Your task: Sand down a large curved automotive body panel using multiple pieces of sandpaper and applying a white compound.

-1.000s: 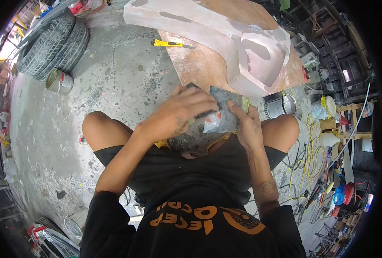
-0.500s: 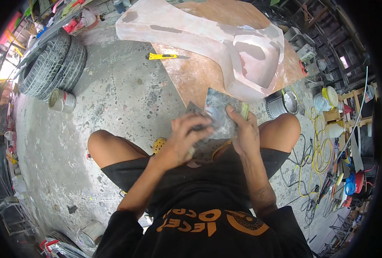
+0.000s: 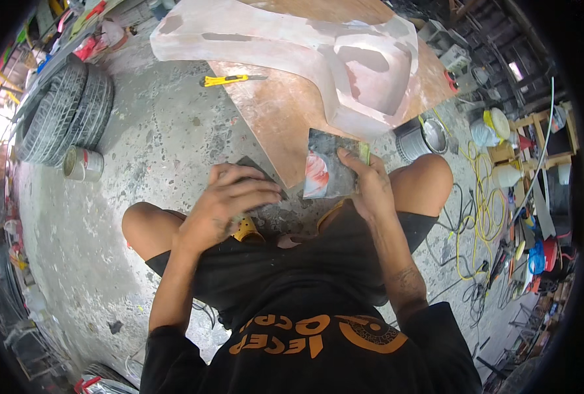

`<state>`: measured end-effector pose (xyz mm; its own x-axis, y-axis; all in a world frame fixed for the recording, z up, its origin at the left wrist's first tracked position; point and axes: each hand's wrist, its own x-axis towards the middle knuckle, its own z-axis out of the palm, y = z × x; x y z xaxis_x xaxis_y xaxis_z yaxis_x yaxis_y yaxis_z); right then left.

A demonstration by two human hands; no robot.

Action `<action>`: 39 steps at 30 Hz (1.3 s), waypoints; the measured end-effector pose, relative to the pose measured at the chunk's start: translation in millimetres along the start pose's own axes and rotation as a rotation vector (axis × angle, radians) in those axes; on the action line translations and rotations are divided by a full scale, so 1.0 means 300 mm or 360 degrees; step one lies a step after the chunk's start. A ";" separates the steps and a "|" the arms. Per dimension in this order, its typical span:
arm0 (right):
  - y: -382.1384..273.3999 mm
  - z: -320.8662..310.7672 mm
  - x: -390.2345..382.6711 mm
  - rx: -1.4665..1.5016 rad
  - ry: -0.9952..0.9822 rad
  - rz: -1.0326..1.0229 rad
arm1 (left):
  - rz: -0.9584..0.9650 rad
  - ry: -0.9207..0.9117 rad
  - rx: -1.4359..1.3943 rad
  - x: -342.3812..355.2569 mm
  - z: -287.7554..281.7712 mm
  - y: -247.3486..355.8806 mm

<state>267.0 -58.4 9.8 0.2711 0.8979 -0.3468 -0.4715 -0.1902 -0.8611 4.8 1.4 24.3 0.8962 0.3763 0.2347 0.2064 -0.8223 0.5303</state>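
Note:
My right hand (image 3: 375, 187) grips a square, dark grey plate (image 3: 328, 146) by its right edge, thumb on top. A patch of whitish putty streaked with red (image 3: 316, 175) lies on the plate's left part. Closed around a thin dark flat spreader (image 3: 258, 167), my left hand (image 3: 223, 207) is apart from the plate, to its left. The fingers hide much of the spreader. Beyond both hands, a large pale curved panel (image 3: 275, 56) with grey patches rests on a brown board (image 3: 266, 108).
A yellow utility knife (image 3: 226, 80) lies at the board's left edge. Two dusty tyres (image 3: 55, 108) and a metal can (image 3: 83, 164) stand at left. Right of the board are an opened can (image 3: 420, 141), a lidded tub (image 3: 491, 128) and tangled yellow cable (image 3: 479, 203).
My left hand has moved left with the spreader, away from the plate. The putty with its red streaks now shows on the plate. The view has shifted slightly.

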 end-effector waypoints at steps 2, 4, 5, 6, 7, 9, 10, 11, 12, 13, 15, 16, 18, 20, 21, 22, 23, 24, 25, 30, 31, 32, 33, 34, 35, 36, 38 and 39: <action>-0.011 0.001 -0.017 0.0040 0.0051 0.0040 | 0.0032 0.0272 -0.0152 0.036 0.017 0.015; -0.013 0.016 -0.031 0.0034 -0.0067 0.0010 | 0.0098 0.0463 -0.0237 0.088 0.067 0.049; -0.010 0.024 -0.034 0.0029 -0.0077 0.0012 | 0.0092 0.0471 -0.0232 0.064 0.100 0.022; -0.014 0.028 -0.029 0.0026 -0.0076 -0.0020 | -0.0003 0.0491 -0.0127 0.037 0.145 -0.023; -0.014 0.025 -0.027 0.0033 -0.0048 -0.0060 | -0.0079 0.0494 -0.0037 0.023 0.154 -0.055; -0.015 -0.003 -0.022 -0.0049 -0.0051 -0.0081 | -0.0292 0.0334 0.0159 0.001 0.135 -0.080; -0.010 -0.013 -0.029 -0.0127 -0.0038 -0.0091 | -0.0235 0.0417 0.0018 0.028 0.117 -0.070; -0.014 -0.009 -0.030 -0.0132 -0.0039 -0.0082 | -0.0179 0.0500 -0.0124 0.060 0.096 -0.052; -0.015 -0.004 -0.037 -0.0100 -0.0057 -0.0047 | -0.0087 0.0457 -0.0108 0.105 0.067 0.010; -0.029 -0.001 -0.023 -0.0073 -0.0083 -0.0040 | -0.0086 0.0461 -0.0106 0.101 0.065 0.017; -0.020 -0.029 0.016 -0.0071 0.0022 -0.0064 | 0.0017 0.0174 0.0012 0.075 0.066 0.034; -0.020 -0.040 0.028 -0.0062 0.0122 -0.0082 | 0.0034 0.0095 0.0111 0.035 0.048 0.001; -0.038 -0.053 0.023 -0.0046 0.0096 -0.0092 | 0.0042 0.0303 -0.0101 0.060 0.064 0.022; -0.028 -0.030 0.001 -0.0023 0.0049 -0.0083 | 0.0116 0.0694 -0.0379 0.108 0.135 0.038; -0.026 -0.003 -0.010 0.0061 0.0032 -0.0128 | 0.0109 0.0702 -0.0366 0.095 0.200 0.015; -0.039 0.011 -0.014 0.0136 0.0018 -0.0184 | 0.0027 0.0804 -0.0432 0.086 0.269 -0.008; -0.047 0.008 -0.016 0.0136 0.0015 -0.0188 | -0.0058 0.0891 -0.0504 0.081 0.304 -0.022; -0.053 0.004 -0.022 0.0175 0.0010 -0.0184 | -0.0227 0.0564 -0.0163 0.047 0.263 -0.033; -0.054 0.002 -0.025 0.0215 0.0002 -0.0178 | -0.0228 0.0562 -0.0158 0.039 0.270 -0.045; 0.003 0.020 -0.028 -0.0027 0.0311 -0.0278 | -0.0321 0.1190 -0.1401 0.084 0.225 0.044; 0.010 0.020 -0.037 -0.0234 0.0415 -0.0288 | -0.0185 0.1295 -0.1477 0.092 0.230 0.065; 0.042 0.021 -0.030 -0.0209 0.0428 -0.0295 | -0.0125 0.1280 -0.1323 0.092 0.233 0.082; 0.091 0.018 -0.019 -0.0229 0.0363 -0.0329 | -0.0114 0.1252 -0.1328 0.089 0.241 0.096; 0.118 0.024 -0.019 -0.0251 0.0305 -0.0359 | -0.0069 0.1170 -0.1018 0.083 0.265 0.099; 0.126 0.028 -0.023 -0.0235 0.0336 -0.0361 | -0.0019 0.1085 -0.0709 0.081 0.288 0.094; 0.114 0.052 -0.032 -0.0126 0.0248 -0.0367 | -0.0050 0.1057 -0.0413 0.074 0.303 0.079; 0.081 0.080 -0.065 0.0070 0.0204 -0.0210 | -0.0138 0.0990 -0.0477 0.023 0.338 0.002; 0.089 0.075 -0.069 0.0085 0.0217 -0.0211 | -0.0227 0.0949 -0.0541 0.005 0.334 -0.033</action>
<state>229.9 -73.0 2.4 0.4433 0.8508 -0.2822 -0.4671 -0.0495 -0.8828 43.4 -32.4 -62.2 0.4810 0.7207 0.4993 0.0846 -0.6050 0.7917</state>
